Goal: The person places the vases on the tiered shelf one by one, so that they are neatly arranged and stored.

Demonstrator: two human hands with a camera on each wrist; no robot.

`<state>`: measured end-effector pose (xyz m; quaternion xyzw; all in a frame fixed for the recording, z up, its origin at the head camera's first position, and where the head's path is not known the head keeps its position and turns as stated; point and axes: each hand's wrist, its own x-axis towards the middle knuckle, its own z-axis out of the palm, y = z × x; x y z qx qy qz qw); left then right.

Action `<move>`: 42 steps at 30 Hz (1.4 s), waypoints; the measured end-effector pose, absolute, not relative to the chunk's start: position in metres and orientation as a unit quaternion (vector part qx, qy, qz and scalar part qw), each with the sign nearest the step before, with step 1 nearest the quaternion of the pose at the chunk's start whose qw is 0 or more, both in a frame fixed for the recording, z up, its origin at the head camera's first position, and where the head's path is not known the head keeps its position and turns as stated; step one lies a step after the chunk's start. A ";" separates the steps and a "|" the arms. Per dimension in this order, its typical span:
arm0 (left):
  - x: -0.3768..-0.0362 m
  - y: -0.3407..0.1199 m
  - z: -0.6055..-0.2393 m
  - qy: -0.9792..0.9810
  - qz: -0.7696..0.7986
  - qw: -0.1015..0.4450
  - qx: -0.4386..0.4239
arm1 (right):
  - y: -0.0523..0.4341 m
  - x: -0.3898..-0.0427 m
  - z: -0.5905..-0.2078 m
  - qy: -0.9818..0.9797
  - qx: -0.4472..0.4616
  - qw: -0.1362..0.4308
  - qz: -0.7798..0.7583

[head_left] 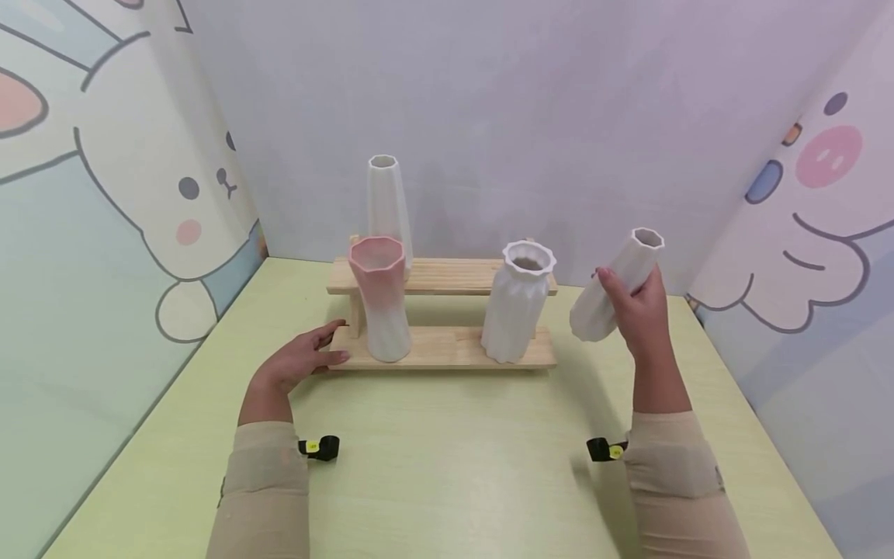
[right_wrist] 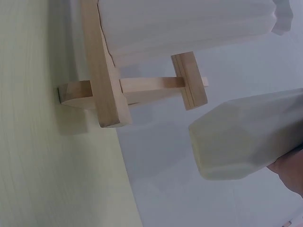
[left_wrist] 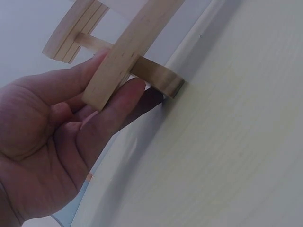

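A two-tier wooden shelf [head_left: 447,347] [left_wrist: 123,56] [right_wrist: 106,85] stands on the green table [head_left: 447,458]. Its lower board carries a pink-and-white vase [head_left: 380,310] at the left and a ribbed white vase [head_left: 517,310] [right_wrist: 189,23] at the right. On the upper board a tall white vase [head_left: 387,206] stands at the left. My left hand [head_left: 335,341] [left_wrist: 120,71] rests against the lower board's left end, thumb and straight fingers on either side of it. To the right of the shelf, my right hand [head_left: 632,299] [right_wrist: 289,165] grips a faceted white vase [head_left: 615,287] [right_wrist: 241,137], tilted and lifted off the table.
Cartoon-printed walls close in the table at the left [head_left: 105,233], back and right [head_left: 803,233]. The table's front half lies between my forearms. A black strap with a yellow tag sits at each wrist [head_left: 319,447] [head_left: 606,449].
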<state>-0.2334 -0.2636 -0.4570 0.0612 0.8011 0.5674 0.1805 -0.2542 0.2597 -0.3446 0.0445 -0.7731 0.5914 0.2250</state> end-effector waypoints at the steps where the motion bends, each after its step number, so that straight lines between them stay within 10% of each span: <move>1: -0.233 -0.264 -0.457 0.801 0.568 0.181 0.062 | 0.259 -0.255 -0.343 -0.771 0.047 0.224 0.594; 42: -0.224 -0.259 -0.441 0.796 0.572 0.191 0.053 | 0.246 -0.281 -0.309 -0.763 0.085 0.220 0.602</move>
